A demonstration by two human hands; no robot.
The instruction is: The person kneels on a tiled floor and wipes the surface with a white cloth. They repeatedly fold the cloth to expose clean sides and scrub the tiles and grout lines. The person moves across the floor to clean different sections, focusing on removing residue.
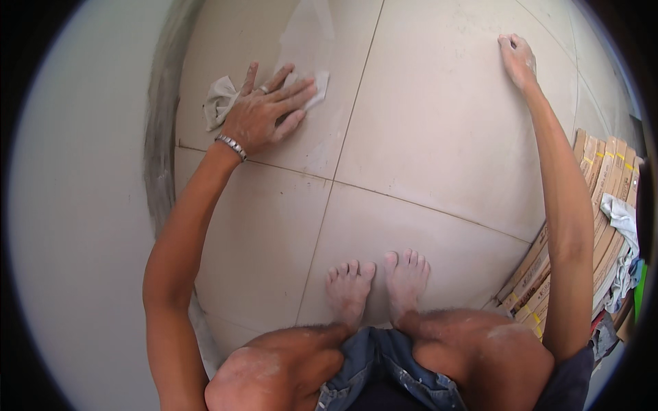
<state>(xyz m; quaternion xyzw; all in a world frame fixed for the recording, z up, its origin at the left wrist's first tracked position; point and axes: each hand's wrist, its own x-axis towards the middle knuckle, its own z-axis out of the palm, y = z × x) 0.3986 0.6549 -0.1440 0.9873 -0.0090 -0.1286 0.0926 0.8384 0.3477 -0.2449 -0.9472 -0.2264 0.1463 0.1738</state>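
Note:
My left hand (264,113) lies flat on a pale floor tile, fingers spread, with a bracelet at the wrist. Beneath it is a white cloth (219,103), bunched up beside the thumbless edge of the hand. A flat white piece (317,90) shows past the fingertips; whether it belongs to the same cloth I cannot tell. A whitish smear (305,34) runs over the tile ahead of the fingers. Far to the right, my right hand (519,60) rests on the floor with its fingers curled into a fist, and nothing shows in it. White dust coats both hands.
Dusty bare feet (349,291) stand on the tiles between my arms. A grey wall (82,205) with a dark smeared lower strip (161,137) rises at the left. Stacked flat cardboard boxes (596,164) stand at the right, with a light rag (620,218) on them.

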